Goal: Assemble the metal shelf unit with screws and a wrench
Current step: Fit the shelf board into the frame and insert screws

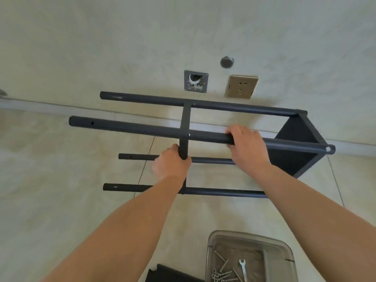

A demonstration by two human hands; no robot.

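At 6 o'clock a clear plastic tub (211, 253) on the floor (61, 169) holds the screws (222, 270) and the wrench (243, 269), well apart from both hands. Above it, at centre, the shelf frame (297, 157) lies on its side. The left hand (172, 163) curls its grip round the loose middle shelf (184, 127); the right hand (247, 144) wraps the upper front pole (130, 127) at 3 o'clock. Unfastened, that shelf could slide or tilt off its holes if either grip eases, since no screw is within reach. Beyond, the wall (101, 47) carries a socket (242, 86).
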